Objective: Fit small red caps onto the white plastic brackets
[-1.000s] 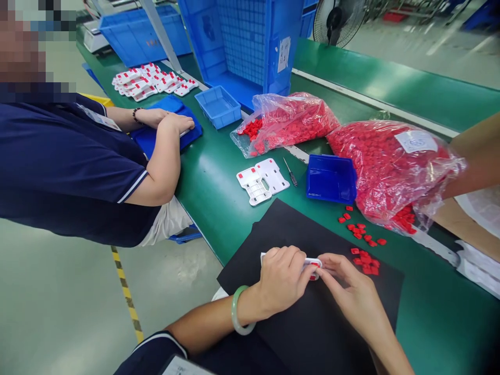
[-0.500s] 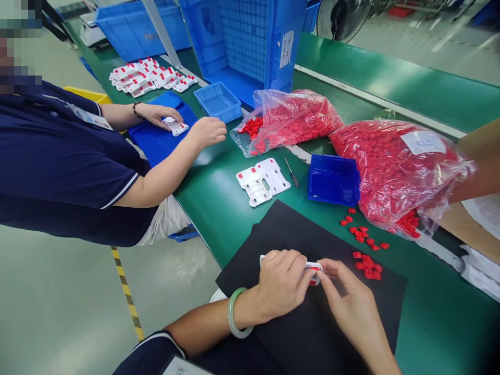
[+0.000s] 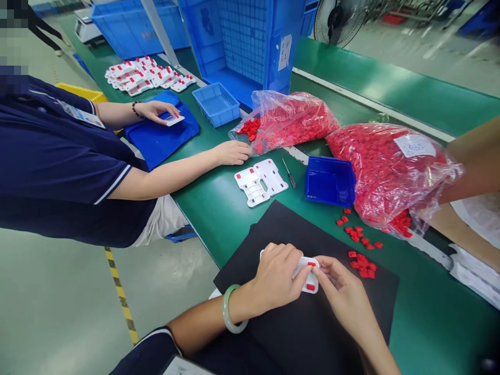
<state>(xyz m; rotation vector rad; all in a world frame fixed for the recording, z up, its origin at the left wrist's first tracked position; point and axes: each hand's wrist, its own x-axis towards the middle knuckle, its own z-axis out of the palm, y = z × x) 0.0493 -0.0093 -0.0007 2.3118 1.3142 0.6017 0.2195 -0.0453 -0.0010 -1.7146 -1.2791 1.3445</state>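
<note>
My left hand (image 3: 278, 276) is closed over a white plastic plate (image 3: 308, 273) that rests on a black mat (image 3: 312, 323). Two red caps show on the plate's exposed end. My right hand (image 3: 339, 291) pinches that same end from the right, fingers curled. A small heap of loose red caps (image 3: 361, 263) lies on the mat just right of my right hand. Two more white plates (image 3: 261, 182) lie on the green table beyond the mat.
A dark blue tray (image 3: 330, 179), a small screwdriver (image 3: 289, 174) and two clear bags of red caps (image 3: 390, 166) (image 3: 289, 122) sit behind. A co-worker on the left reaches one hand (image 3: 233, 152) toward the nearer bag and holds a white plate (image 3: 172, 120) over a blue cloth. Blue crates stand at the back.
The white plate is more exposed between my hands, showing two red caps. The co-worker's arm has stretched right, from the blue cloth to the bag of red caps.
</note>
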